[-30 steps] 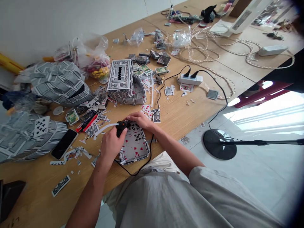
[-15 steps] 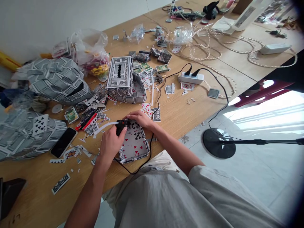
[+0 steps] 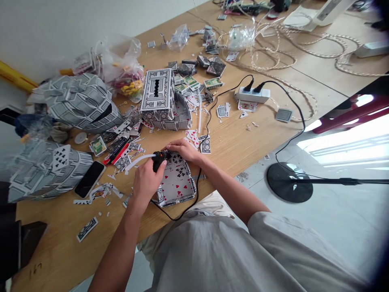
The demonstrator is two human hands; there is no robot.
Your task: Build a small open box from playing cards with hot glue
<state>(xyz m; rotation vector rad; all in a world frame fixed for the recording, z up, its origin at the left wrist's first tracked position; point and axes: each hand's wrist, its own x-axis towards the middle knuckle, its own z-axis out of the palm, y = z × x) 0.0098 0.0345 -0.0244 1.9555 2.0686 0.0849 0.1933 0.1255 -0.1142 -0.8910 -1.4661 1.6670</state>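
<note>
My left hand [image 3: 146,178] is wrapped around a black hot glue gun [image 3: 159,159], with a white glue stick [image 3: 140,159] poking out of its back. The nozzle points at the far inner edge of a shallow open tray made of playing cards [image 3: 176,187], at the table's front edge. Red hearts and black clubs show on the tray's inside. My right hand [image 3: 184,150] grips the tray's far wall, close to the nozzle; its fingertips are partly hidden. The gun's black cord [image 3: 186,213] loops around the tray's near side.
A lidded box of cards [image 3: 158,91] stands behind the tray. Larger card-covered shapes [image 3: 80,101], a phone [image 3: 90,179], a red cutter [image 3: 117,153] and card scraps lie leftward. A power strip [image 3: 253,95] with plugged-in cords sits to the right, before coiled rope [image 3: 273,61].
The camera view has shifted slightly, so the scene sits farther right. Both hands keep nearly the same place at the tray, with the glue gun still at its far edge.
</note>
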